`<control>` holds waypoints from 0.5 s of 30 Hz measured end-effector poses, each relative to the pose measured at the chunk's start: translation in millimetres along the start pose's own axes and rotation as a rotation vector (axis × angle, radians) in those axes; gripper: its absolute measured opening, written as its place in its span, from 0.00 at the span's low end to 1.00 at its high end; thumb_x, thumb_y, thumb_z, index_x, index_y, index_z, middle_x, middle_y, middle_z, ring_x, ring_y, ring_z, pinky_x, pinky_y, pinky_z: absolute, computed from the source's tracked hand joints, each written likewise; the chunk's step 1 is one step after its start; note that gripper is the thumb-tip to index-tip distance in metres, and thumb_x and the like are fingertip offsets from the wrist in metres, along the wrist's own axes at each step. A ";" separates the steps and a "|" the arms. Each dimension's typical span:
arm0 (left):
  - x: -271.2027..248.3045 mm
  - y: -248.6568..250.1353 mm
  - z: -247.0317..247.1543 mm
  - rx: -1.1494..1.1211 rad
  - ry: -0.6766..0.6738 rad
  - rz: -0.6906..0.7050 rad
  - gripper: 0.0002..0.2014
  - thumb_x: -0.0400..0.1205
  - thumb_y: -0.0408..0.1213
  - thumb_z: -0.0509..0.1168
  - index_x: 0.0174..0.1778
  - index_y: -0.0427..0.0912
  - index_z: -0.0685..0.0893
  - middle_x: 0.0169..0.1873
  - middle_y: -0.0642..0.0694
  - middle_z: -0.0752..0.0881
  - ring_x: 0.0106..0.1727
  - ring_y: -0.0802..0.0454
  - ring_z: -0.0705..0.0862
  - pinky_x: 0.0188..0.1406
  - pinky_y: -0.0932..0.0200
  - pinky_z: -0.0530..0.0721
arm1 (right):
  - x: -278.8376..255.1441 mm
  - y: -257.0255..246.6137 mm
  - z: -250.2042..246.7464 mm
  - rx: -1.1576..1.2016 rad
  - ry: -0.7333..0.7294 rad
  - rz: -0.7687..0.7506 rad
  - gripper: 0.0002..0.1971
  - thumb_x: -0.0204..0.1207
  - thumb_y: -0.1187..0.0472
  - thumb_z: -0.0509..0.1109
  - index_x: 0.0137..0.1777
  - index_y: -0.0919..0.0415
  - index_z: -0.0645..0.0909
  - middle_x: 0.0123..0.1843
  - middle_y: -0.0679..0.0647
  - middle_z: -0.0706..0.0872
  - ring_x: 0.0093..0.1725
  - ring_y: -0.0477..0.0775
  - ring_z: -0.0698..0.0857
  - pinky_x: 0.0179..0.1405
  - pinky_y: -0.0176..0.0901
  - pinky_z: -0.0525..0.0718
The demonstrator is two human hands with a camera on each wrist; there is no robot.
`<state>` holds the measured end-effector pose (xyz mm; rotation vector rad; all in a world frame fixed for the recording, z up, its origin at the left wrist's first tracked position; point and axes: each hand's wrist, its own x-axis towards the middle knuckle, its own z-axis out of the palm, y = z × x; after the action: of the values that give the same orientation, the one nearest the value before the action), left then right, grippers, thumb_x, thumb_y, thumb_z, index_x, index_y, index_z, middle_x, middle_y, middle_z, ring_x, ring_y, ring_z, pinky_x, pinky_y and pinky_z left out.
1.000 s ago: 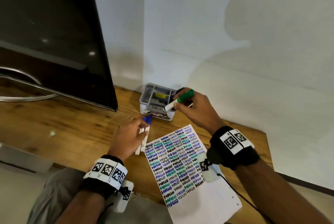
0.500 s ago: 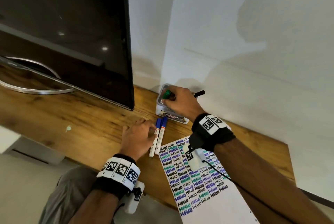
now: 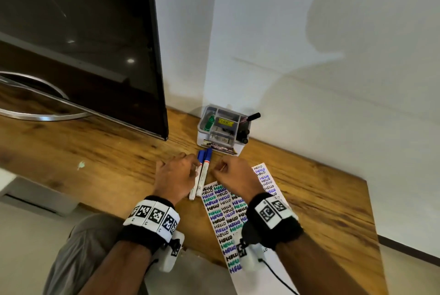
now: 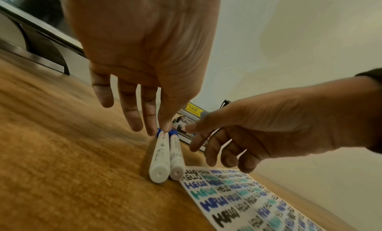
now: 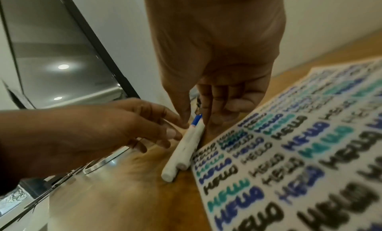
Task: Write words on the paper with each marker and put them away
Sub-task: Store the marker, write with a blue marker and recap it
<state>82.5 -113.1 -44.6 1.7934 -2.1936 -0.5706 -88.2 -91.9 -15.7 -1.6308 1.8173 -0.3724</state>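
Note:
Two white markers with blue caps (image 3: pixel 204 173) (image 4: pixel 175 156) (image 5: pixel 186 147) lie side by side on the wooden desk, just left of the paper (image 3: pixel 228 211) covered in rows of HELLO. My left hand (image 3: pixel 176 175) (image 4: pixel 144 116) has straight fingers, and a fingertip touches the left marker near its cap. My right hand (image 3: pixel 231 175) (image 5: pixel 206 103) hovers at the right marker's cap end with thumb and forefinger loosely curled either side of it, holding nothing. A green marker (image 3: pixel 210 123) stands in the left slot of the white organizer box (image 3: pixel 200 137).
Black markers (image 3: pixel 242 133) stick out of the organizer's right side. A large dark monitor (image 3: pixel 83 44) on a curved metal stand (image 3: pixel 35 113) fills the left. White walls close the corner behind the box. The desk's front edge runs under my wrists.
My right hand put the green marker into the organizer, let go, and drew back to the blue-capped markers. My left hand stayed on those markers.

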 end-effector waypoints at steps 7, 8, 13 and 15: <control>0.4 -3.0 0.1 0.025 -0.032 -0.004 0.15 0.82 0.41 0.67 0.64 0.58 0.81 0.57 0.57 0.85 0.61 0.53 0.82 0.65 0.44 0.70 | 12.1 -10.2 32.0 -0.091 0.002 0.165 0.21 0.79 0.38 0.65 0.57 0.54 0.84 0.57 0.58 0.90 0.57 0.64 0.88 0.52 0.51 0.82; 1.3 -3.8 0.5 0.020 -0.033 -0.005 0.15 0.82 0.41 0.67 0.64 0.58 0.81 0.57 0.57 0.85 0.61 0.54 0.82 0.65 0.44 0.70 | 12.9 -11.4 33.3 -0.093 0.006 0.178 0.22 0.79 0.37 0.65 0.57 0.54 0.84 0.57 0.58 0.90 0.57 0.64 0.88 0.52 0.50 0.82; 1.3 -2.8 3.6 -0.016 -0.022 0.009 0.14 0.81 0.41 0.67 0.62 0.59 0.81 0.55 0.58 0.86 0.59 0.54 0.84 0.63 0.45 0.70 | 17.9 -13.0 35.4 -0.083 -0.010 0.212 0.27 0.74 0.32 0.63 0.50 0.55 0.86 0.52 0.58 0.92 0.52 0.63 0.90 0.54 0.55 0.88; 1.0 -2.0 3.3 -0.027 -0.016 0.016 0.13 0.82 0.42 0.66 0.62 0.58 0.81 0.54 0.57 0.87 0.58 0.54 0.84 0.61 0.46 0.69 | 15.0 -12.2 28.7 -0.037 -0.037 0.206 0.26 0.71 0.29 0.61 0.43 0.52 0.84 0.49 0.56 0.92 0.50 0.61 0.90 0.53 0.55 0.87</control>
<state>82.7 -113.9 -48.5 1.7625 -2.1983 -0.6105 -60.7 -102.4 -33.8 -1.4483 1.9518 -0.2161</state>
